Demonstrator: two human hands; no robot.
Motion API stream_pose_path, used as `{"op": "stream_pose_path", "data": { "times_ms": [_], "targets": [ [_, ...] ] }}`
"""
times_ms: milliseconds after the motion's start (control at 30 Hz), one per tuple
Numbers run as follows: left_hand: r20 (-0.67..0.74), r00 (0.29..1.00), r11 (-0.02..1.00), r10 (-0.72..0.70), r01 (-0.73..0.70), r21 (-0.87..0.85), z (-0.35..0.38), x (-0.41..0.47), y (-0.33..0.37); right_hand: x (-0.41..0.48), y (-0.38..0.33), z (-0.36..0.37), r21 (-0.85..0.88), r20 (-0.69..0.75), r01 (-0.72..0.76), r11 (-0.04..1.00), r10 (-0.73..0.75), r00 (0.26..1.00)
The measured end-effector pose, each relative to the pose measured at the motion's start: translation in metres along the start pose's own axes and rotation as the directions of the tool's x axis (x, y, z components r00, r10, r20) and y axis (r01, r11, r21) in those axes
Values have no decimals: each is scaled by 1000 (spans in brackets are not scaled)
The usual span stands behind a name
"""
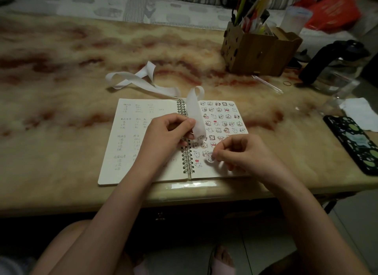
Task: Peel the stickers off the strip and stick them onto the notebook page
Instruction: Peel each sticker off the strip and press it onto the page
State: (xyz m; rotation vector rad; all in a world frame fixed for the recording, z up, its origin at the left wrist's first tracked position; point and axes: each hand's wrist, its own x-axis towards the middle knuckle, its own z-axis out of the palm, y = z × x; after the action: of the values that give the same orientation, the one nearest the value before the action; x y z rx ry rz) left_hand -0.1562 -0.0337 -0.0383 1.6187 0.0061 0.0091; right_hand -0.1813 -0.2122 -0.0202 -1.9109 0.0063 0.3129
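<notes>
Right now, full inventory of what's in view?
table: 1, beige-red marble, fills view
notebook: 1, white spiral, open, near edge
stickers: dozens, white cartoon, right page
strip: 1, white, loops behind notebook
pen box: 1, brown, far right
jug: 1, clear, black lid, right
phone: 1, black patterned, right edge
paper: 1, white, behind phone
left hand: 1, holds strip over spiral
right hand: 1, pinches sticker on right page
</notes>
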Motion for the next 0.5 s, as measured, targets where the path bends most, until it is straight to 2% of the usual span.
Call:
{"op": "stream_pose_path", "data": {
  "times_ms": [100,500],
  "targets": [
    [2,1000,1000,-3,3,-2,1,0,0,1,0,1,-70,26,-3,998,5,1000],
    [5,1000,1000,-9,9,1,0,-1,-1,3,4,1,-78,49,-33,996,37,998]
  ]
}}
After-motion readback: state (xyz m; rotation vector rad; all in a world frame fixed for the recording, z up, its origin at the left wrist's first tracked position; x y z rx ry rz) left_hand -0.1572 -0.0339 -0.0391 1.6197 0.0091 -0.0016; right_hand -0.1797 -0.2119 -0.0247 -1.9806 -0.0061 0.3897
